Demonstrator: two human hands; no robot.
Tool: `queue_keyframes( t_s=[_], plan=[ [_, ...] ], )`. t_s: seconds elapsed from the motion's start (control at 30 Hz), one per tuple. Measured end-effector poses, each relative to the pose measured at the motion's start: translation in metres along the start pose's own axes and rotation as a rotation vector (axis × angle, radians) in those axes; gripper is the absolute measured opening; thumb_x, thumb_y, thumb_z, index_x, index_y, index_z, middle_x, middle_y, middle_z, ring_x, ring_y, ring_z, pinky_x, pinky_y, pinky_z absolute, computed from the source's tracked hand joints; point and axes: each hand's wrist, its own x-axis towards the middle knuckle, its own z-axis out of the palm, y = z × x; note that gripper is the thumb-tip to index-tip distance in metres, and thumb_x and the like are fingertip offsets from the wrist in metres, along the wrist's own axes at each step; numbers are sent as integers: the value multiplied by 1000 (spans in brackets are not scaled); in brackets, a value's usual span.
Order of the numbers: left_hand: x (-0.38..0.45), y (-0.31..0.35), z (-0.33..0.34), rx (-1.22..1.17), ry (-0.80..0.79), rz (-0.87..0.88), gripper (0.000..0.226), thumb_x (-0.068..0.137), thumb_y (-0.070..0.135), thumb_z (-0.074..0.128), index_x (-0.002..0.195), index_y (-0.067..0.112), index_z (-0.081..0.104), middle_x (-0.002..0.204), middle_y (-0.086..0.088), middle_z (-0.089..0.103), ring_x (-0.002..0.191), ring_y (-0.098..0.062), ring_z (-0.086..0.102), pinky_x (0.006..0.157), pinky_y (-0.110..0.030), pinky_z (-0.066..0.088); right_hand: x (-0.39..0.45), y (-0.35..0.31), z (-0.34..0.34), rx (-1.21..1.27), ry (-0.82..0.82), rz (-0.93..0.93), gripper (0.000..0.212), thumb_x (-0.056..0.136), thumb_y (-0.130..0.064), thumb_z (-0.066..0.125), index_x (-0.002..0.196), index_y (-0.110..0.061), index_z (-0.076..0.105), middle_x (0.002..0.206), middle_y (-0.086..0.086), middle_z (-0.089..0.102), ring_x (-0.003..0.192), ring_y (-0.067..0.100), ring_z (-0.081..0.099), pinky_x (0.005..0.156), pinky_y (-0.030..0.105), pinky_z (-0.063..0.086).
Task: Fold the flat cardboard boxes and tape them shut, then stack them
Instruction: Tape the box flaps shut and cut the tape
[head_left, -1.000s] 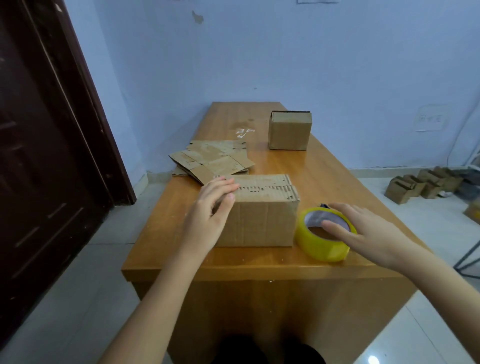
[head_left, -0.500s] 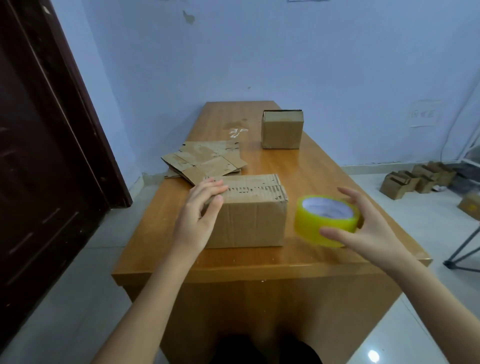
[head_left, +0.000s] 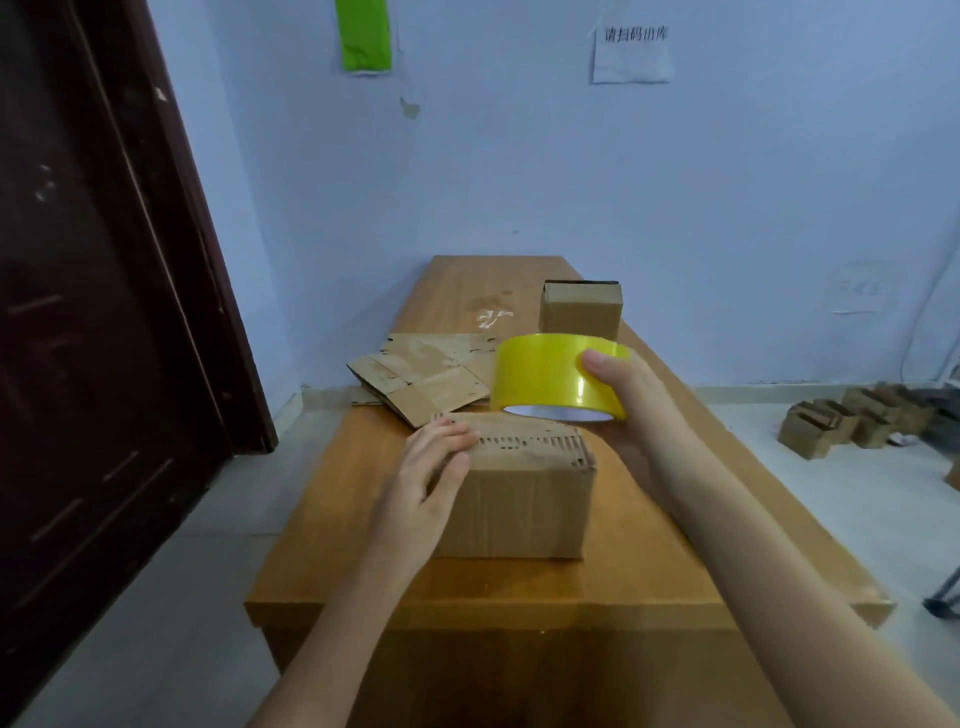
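Above the folded box (head_left: 519, 493), right hand (head_left: 631, 400) gripping upright tape roll (head_left: 545, 376), left hand (head_left: 428, 478) fingers flat on box.

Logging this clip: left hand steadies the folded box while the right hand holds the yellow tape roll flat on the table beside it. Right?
Not quite. The head view shows the right hand holding the yellow tape roll lifted in the air above the folded box, not flat on the table. The left hand does steady the box.

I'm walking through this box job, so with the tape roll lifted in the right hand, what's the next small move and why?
Probably find the tape's free end and bring it to the box's top seam. The right hand holds the yellow tape roll above the folded box, whose flaps the left hand holds closed; no tape shows there.
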Motion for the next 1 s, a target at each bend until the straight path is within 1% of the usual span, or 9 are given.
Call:
queue_keyframes(
  t_s=[0.17,0.2,0.3,0.37,0.47,0.57,0.73,0.87,1.0],
  plan=[
    [-5,4,2,-30,-7,-56,37,94,46,41,125,31,54,134,16,48,130,10,32,109,-16,27,13,19,28,-131,-13,101,93,45,-74,64,120,-25,42,118,2,56,108,20,59,97,47,48],
    [-4,9,0,-54,-20,-89,31,97,42,41,126,36,50,134,19,46,128,15,31,108,-14,27,14,19,30,-151,0,100,91,45,-75,62,119,-25,42,116,1,55,107,19,59,96,46,48],
    [-3,26,-7,-266,-21,-254,24,101,28,37,106,51,44,113,36,41,105,29,37,87,3,29,13,18,35,-205,6,63,80,57,-67,61,118,-20,40,110,-1,53,101,13,56,84,33,48],
    [1,30,-12,-450,28,-377,25,101,30,34,96,46,53,102,31,52,99,16,47,81,-6,37,12,18,38,-223,21,42,71,65,-62,59,117,-18,40,106,-3,51,96,8,53,75,27,44],
    [11,30,-14,-576,126,-406,36,102,30,27,93,38,61,89,26,67,94,11,57,76,-13,42,11,19,39,-238,47,32,66,70,-62,58,114,-17,41,100,-4,51,91,6,52,69,25,40],
    [15,39,-18,-638,188,-437,31,100,30,37,84,30,64,73,25,69,78,11,63,74,-18,43,9,17,41,-243,51,39,66,68,-61,57,114,-16,42,98,-6,50,89,5,51,66,24,38],
    [25,48,-23,-679,242,-485,21,90,38,58,87,21,71,89,8,74,95,-9,67,83,-30,50,13,14,41,-262,59,83,46,89,-49,54,118,-15,43,98,-5,50,87,5,50,66,23,37],
    [28,49,-27,-638,257,-467,21,83,35,68,92,16,71,91,1,74,95,-15,67,89,-31,51,12,13,41,-273,46,98,47,88,-51,55,116,-14,46,99,-3,51,89,9,53,70,24,40],
    [31,50,-29,-568,249,-437,11,86,25,66,91,14,68,85,-2,72,84,-15,67,79,-26,53,10,11,41,-284,31,101,53,83,-58,54,115,-16,47,103,0,53,92,12,54,73,26,42]
  ],
)
